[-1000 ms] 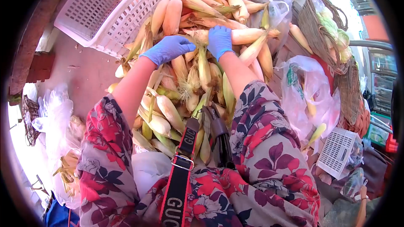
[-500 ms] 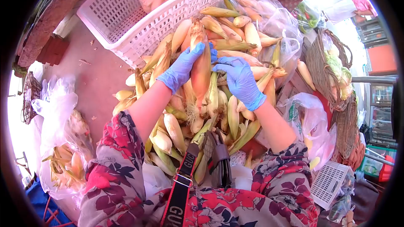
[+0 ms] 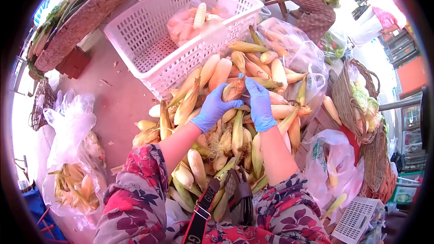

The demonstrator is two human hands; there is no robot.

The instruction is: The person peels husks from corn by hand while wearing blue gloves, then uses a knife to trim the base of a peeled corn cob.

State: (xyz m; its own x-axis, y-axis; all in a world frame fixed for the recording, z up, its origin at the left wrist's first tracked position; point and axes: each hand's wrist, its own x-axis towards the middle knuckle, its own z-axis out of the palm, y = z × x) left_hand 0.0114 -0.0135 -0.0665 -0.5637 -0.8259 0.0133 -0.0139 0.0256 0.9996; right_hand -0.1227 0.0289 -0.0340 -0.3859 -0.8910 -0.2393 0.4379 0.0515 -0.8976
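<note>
Both my hands wear blue gloves and are over a heap of corn in husks. My left hand [image 3: 213,109] is closed round an ear of corn [image 3: 234,90], which still has husk on it and points away from me. My right hand [image 3: 259,103] presses its fingers against the right side of the same ear near its far end. The fingertips there are partly hidden. Below my hands lie more husked ears [image 3: 237,131] and a tuft of corn silk [image 3: 226,142].
A white perforated crate [image 3: 149,74] with a bag of peeled corn [image 3: 181,27] stands behind the heap. Plastic bags [image 3: 70,153] lie left, another bag [image 3: 329,160] right. Woven baskets [image 3: 346,88] stand at the right. A seated person [image 3: 300,7] is at the back.
The ear in my hands has swung from hanging upright to pointing away. My right hand has moved up and closer onto it. My view shows more of the crate.
</note>
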